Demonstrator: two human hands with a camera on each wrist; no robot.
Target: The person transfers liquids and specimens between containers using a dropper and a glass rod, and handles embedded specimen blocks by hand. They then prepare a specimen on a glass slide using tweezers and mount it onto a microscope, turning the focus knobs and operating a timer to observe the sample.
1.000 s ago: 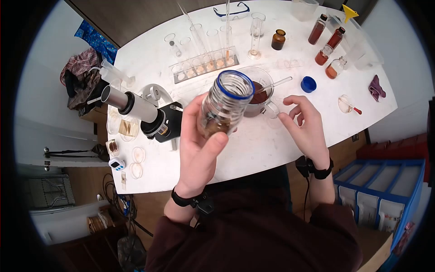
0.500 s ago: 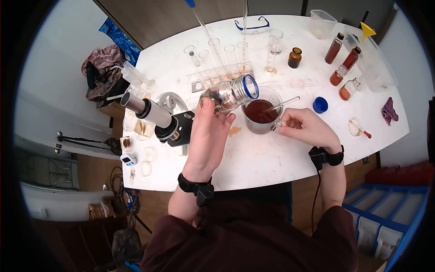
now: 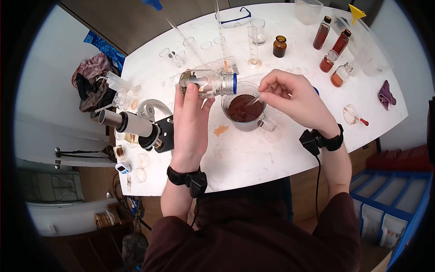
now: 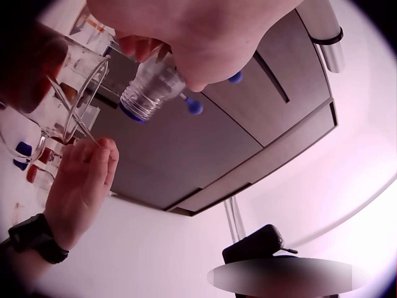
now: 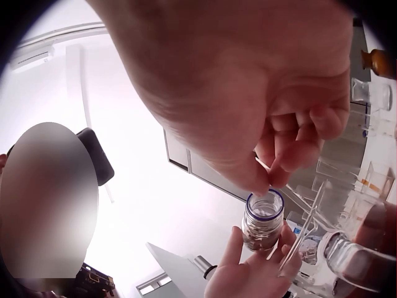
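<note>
The left hand grips a clear glass jar with a blue rim, tipped on its side, its mouth toward a glass beaker of dark red-brown liquid. Dark matter lies in the jar's base end. Above the beaker's right side the right hand pinches a thin glass rod whose lower end reaches into the liquid. In the right wrist view the jar rests against the fingers of the left hand. The left wrist view shows the right hand pinching the rod's end.
A microscope stands left of the beaker. Behind are a test tube rack, a measuring cylinder and a brown bottle. Several red-liquid bottles, a yellow funnel, a purple cloth and a petri dish with a red-tipped dropper are at the right.
The left hand has tipped the jar from upright onto its side near the beaker. The right hand has moved from the beaker's handle up to the rod and now pinches it.
</note>
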